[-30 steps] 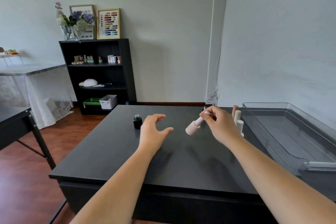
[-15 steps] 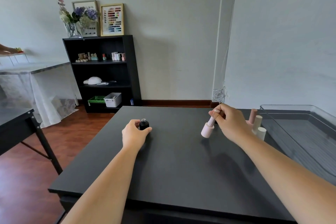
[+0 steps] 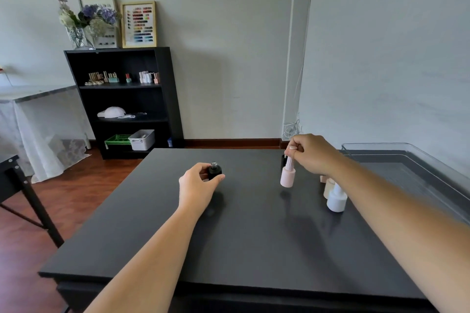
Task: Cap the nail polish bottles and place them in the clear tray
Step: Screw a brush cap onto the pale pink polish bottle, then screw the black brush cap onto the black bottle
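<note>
On the black table (image 3: 229,241), my left hand (image 3: 197,187) grips a small black nail polish bottle (image 3: 215,171) whose neck is bare. My right hand (image 3: 314,154) pinches the cap of a pale pink bottle (image 3: 288,176), which hangs upright just above the table. A small black piece (image 3: 283,160), perhaps a cap, shows behind that hand. A white bottle (image 3: 336,200), a cream bottle (image 3: 328,187) and a pink one (image 3: 323,178) stand under my right forearm. The clear tray (image 3: 381,146) sits at the table's right side.
A black shelf unit (image 3: 122,99) with small bottles, bins and flowers stands against the far wall. A second black table edge (image 3: 10,175) is at the left, over a wooden floor. The wall runs close behind the tray.
My left hand reached the black bottle and closed around it. The pink bottle in my right hand swung from a slant to hanging upright.
</note>
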### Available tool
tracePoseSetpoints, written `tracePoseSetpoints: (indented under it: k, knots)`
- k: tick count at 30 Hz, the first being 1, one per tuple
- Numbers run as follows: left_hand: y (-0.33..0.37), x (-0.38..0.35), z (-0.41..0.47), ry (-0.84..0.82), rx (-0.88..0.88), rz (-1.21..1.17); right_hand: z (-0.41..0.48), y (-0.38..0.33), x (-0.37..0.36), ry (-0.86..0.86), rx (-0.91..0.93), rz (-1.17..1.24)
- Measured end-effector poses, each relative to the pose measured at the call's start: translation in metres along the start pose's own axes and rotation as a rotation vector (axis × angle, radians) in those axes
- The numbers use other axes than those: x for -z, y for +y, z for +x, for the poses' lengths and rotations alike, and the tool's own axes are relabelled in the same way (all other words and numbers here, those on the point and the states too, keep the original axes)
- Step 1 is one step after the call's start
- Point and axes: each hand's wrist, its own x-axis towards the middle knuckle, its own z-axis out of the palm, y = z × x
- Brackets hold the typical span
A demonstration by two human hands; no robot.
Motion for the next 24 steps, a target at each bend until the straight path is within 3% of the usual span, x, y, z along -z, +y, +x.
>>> tracePoseSetpoints:
  k: [8,18,24]
  knots:
    - [0.016,-0.026,-0.02,-0.098,-0.049,-0.035,-0.008,0.025,0.025,-0.037,-0.037,-0.141]
    - [0.018,-0.026,-0.023,-0.101,-0.062,-0.017,-0.012,0.027,0.023,-0.083,-0.08,-0.151]
    - [0.015,-0.025,-0.022,-0.101,-0.053,-0.022,-0.008,0.025,0.025,-0.037,-0.044,-0.314]
